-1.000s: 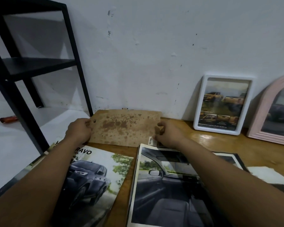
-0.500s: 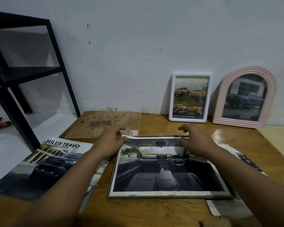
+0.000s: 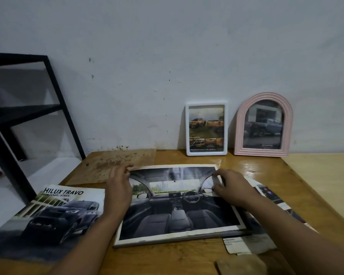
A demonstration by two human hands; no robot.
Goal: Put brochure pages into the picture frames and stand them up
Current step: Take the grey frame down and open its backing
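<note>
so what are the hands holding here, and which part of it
Both hands are on the car-interior page: the left hand at its top left corner, the right hand pinching near its top right edge.

**Item Count: Tabletop and Surroundings**

Picture frames standing against the wall: two. One white rectangular frame (image 3: 206,128) and one pink arched frame (image 3: 263,125), each holding a printed page.

Large framed interior print (image 3: 179,203) lying flat: one.

Brochure cover (image 3: 54,217) marked "HILUX TRAVO": one.

Loose brochure pages (image 3: 270,197) partly covered at the right: at least one; exact count cannot be determined.

Stained brown backing board (image 3: 115,165): one.

Hands in view: two, the left hand (image 3: 118,184) and the right hand (image 3: 231,188).

Black shelf unit (image 3: 26,114): one.

Wooden table (image 3: 246,167): one.
</note>
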